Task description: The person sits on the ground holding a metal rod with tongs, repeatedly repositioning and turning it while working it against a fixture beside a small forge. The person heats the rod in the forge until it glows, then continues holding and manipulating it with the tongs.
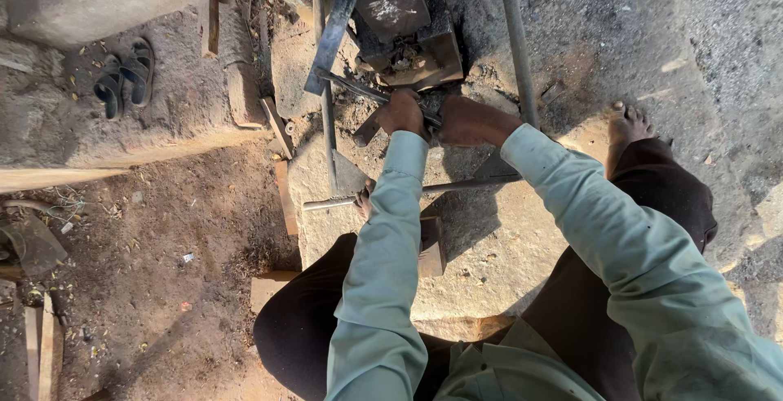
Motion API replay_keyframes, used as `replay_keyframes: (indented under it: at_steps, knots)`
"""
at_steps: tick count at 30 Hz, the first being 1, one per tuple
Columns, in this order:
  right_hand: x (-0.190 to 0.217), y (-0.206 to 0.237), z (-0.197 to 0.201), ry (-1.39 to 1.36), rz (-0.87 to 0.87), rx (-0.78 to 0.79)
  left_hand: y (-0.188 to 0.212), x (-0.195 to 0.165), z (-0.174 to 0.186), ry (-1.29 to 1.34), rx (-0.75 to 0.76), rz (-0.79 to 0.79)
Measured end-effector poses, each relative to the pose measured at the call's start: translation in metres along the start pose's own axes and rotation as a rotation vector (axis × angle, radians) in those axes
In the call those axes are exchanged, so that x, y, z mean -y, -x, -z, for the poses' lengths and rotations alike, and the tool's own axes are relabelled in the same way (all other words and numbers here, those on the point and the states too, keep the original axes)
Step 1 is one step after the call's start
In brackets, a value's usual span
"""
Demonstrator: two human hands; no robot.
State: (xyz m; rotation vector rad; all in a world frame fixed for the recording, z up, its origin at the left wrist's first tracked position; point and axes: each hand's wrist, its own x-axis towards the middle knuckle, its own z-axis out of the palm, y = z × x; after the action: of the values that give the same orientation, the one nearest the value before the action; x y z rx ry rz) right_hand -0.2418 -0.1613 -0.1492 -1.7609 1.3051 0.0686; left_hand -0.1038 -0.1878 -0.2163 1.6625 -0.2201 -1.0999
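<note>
Both hands (436, 118) perhaps gripping dark tool (359, 88)

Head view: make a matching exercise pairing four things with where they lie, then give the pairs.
Things:
1. pair of dark sandals
2. bare foot
3. thin dark metal bar
4. small wooden block

Places:
A. gripped by both hands, left hand and right hand, at the anvil
B. on the raised ledge at the upper left
C. on the pale stone slab, just right of the left sleeve
D. at the slab's upper right edge, beyond the dark trouser leg

Pairs: 1-B, 2-D, 3-A, 4-C
</note>
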Motion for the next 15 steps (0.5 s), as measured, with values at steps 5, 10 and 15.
replay_keyframes:
  at_steps: [5,10,15]
  knots:
    - [0.005,-0.003,-0.011,0.050,0.087,-0.043,-0.014,0.004,0.017,-0.547,0.117,-0.449]
    - [0.008,0.002,-0.024,0.007,0.066,-0.085,-0.010,0.006,0.020,-0.060,0.106,-0.090]
    - [0.008,0.012,-0.026,-0.108,-0.031,-0.042,-0.001,0.005,0.023,-0.052,0.129,-0.093]
